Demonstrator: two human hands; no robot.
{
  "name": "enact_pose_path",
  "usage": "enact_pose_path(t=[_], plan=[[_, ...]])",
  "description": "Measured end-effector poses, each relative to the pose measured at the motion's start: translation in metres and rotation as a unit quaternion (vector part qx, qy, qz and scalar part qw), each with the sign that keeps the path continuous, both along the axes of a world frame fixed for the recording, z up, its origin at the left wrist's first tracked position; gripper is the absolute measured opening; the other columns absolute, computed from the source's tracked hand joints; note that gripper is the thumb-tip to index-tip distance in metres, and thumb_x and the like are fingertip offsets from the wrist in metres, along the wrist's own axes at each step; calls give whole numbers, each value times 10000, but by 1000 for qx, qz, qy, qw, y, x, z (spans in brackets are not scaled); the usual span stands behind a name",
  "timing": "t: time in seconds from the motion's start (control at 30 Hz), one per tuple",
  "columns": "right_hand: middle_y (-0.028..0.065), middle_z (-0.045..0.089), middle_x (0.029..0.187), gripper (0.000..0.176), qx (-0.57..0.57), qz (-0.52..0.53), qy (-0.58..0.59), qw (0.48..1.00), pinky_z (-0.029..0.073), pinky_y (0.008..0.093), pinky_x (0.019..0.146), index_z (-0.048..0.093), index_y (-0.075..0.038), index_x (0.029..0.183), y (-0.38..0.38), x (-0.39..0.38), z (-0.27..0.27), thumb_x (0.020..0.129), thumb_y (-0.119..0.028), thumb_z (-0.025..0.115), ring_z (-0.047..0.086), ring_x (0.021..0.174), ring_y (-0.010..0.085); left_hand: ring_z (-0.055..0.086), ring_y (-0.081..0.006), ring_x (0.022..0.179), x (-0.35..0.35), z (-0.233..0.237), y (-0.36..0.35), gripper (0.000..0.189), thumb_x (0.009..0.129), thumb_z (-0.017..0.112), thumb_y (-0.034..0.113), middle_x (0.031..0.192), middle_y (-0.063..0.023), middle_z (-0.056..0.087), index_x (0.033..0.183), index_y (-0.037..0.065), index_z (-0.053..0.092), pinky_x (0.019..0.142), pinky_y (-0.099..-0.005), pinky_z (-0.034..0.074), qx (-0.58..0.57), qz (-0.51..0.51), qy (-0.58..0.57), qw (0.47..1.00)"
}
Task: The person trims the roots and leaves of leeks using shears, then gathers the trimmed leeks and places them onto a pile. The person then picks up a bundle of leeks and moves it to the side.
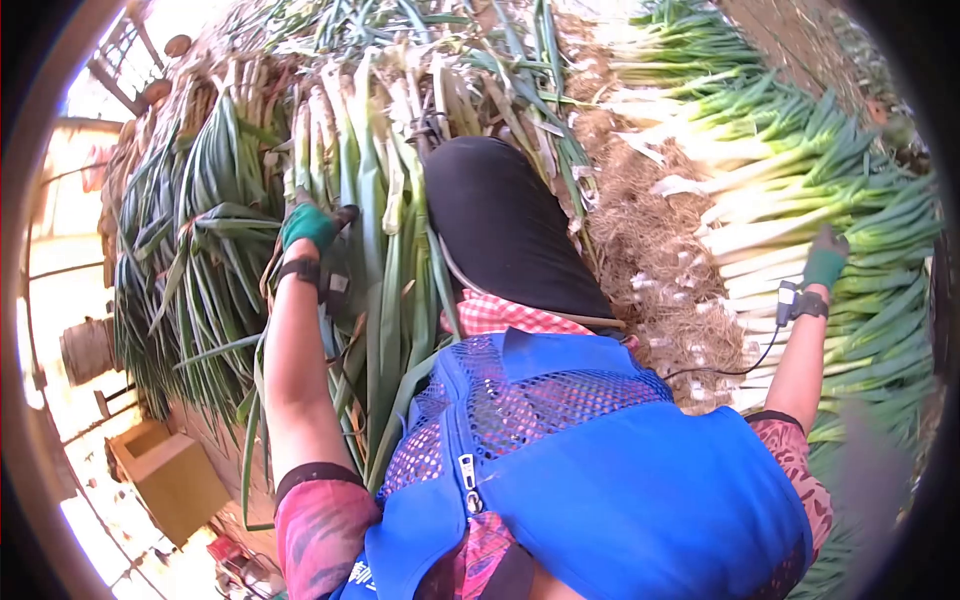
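My left hand (312, 222), in a green glove with dark fingertips, reaches in among the unpeeled leeks (370, 200) on the left, its thumb held out to the side. Long green leaves hang down around that wrist. My right hand (826, 260), in a similar glove, rests over the row of cleaned leeks (770, 250) on the right, where white stalks meet green leaves. Its fingers look partly spread, and I see no stalk lifted in them. Both wrists carry strapped-on dark devices, the right one with a cable.
Dry roots and trimmings (660, 240) lie in a strip between the leek piles. A black-covered knee (500, 220) stands up in the middle. At lower left are a cardboard box (170, 470) and a wooden stump-like object (88, 350).
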State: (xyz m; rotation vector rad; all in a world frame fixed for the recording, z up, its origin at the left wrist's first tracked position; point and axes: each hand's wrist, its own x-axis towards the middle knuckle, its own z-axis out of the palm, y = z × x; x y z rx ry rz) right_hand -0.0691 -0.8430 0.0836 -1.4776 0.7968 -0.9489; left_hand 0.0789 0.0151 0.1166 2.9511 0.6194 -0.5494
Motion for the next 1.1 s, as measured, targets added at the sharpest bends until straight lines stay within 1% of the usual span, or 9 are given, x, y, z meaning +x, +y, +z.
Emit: enact_pose_path(t=[0.13, 0.4, 0.5, 0.6, 0.7, 0.73, 0.83, 0.97, 1.1], plan=[[21, 574, 927, 343, 12, 333, 119, 935, 422, 206, 494, 528, -82, 1255, 178, 65, 19, 928, -148, 607, 581, 669, 120, 529, -356, 1230, -3, -10, 37, 919, 713, 768, 435, 1305, -264, 539, 1405, -18, 367, 1033, -399, 422, -15, 45, -21, 999], [96, 659, 859, 330, -61, 659, 171, 730, 513, 311, 686, 609, -9, 1122, 502, 133, 41, 919, -270, 610, 628, 747, 181, 663, -230, 765, -32, 13, 108, 404, 754, 709, 292, 877, -147, 695, 1015, -15, 684, 711, -346, 517, -285, 134, -71, 946], [214, 675, 966, 356, -362, 580, 186, 706, 519, 394, 769, 619, 5, 1110, 567, 139, 45, 908, -287, 600, 668, 858, 341, 638, -193, 723, -46, 13, 129, 379, 767, 708, 276, 844, -113, 686, 1009, -15, 685, 683, -323, 507, -321, 126, -120, 931], [292, 628, 1079, 394, -207, 675, 165, 689, 498, 445, 852, 621, 17, 1107, 607, 132, 61, 889, -310, 598, 620, 988, 441, 663, -276, 874, -51, 29, 116, 464, 786, 703, 313, 974, -171, 691, 1100, -24, 643, 785, -362, 505, -252, 40, -143, 956], [306, 628, 1054, 455, -312, 656, 232, 647, 492, 451, 867, 587, 9, 1171, 641, 124, 30, 868, -331, 593, 625, 989, 426, 618, -365, 1084, -41, 63, 73, 580, 800, 690, 357, 1139, -239, 646, 1214, -32, 570, 920, -418, 475, -199, -42, -130, 970], [309, 625, 1056, 471, -350, 647, 270, 622, 491, 448, 877, 574, 7, 1191, 648, 123, 22, 862, -329, 590, 624, 989, 428, 656, -239, 988, -35, 54, 64, 529, 848, 683, 282, 1125, -207, 662, 1239, -49, 555, 862, -330, 492, -224, -85, -164, 957], [316, 594, 1158, 666, -230, 632, 407, 619, 472, 429, 947, 486, 76, 1252, 666, 124, -12, 801, -391, 637, 597, 1090, 415, 659, -241, 962, -27, 48, 10, 515, 872, 674, 312, 1117, -198, 666, 1233, -37, 559, 854, -332, 504, -369, -92, -107, 919], [332, 523, 1277, 1004, -59, 577, 459, 673, 438, 409, 1000, 361, 120, 1339, 663, 136, -108, 724, -598, 699, 547, 1196, 387, 615, -384, 1063, -20, -16, -33, 534, 837, 660, 325, 1151, -268, 621, 1226, -12, 518, 931, -440, 476, -176, -121, -46, 976], [347, 399, 1392, 1252, 30, 570, 466, 676, 365, 394, 1070, 194, 132, 1430, 651, 140, -88, 661, -713, 706, 454, 1292, 375, 601, -403, 1079, -23, -41, -47, 473, 813, 658, 295, 1143, -263, 621, 1163, 0, 542, 935, -464, 471, -19, -144, -98, 985]])
